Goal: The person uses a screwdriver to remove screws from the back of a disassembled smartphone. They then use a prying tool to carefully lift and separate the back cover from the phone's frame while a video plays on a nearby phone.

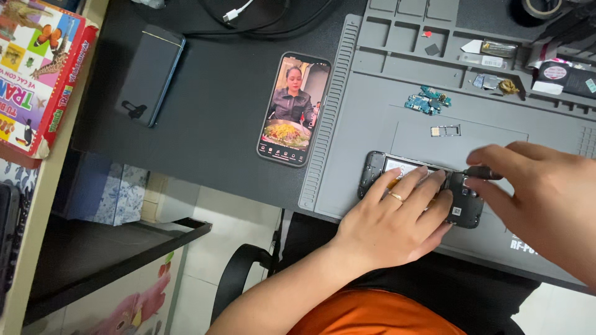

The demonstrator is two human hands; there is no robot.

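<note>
opened phone (462, 201) lies near the front edge of the grey repair mat (366, 124), back cover off, insides showing. small circuit board (427, 101) and sim tray (446, 130) already out, lying toward the mat's back; judged mid-way through the strip-down, main body not yet emptied. left hand (391, 217) lies flat, fingers spread, pressing the phone down. right hand (546, 192) reaches in from the right edge, thumb and fingers pinching a dark tool (481, 172) at the phone's top edge. a lit phone (293, 108) lies left of the mat.
</note>
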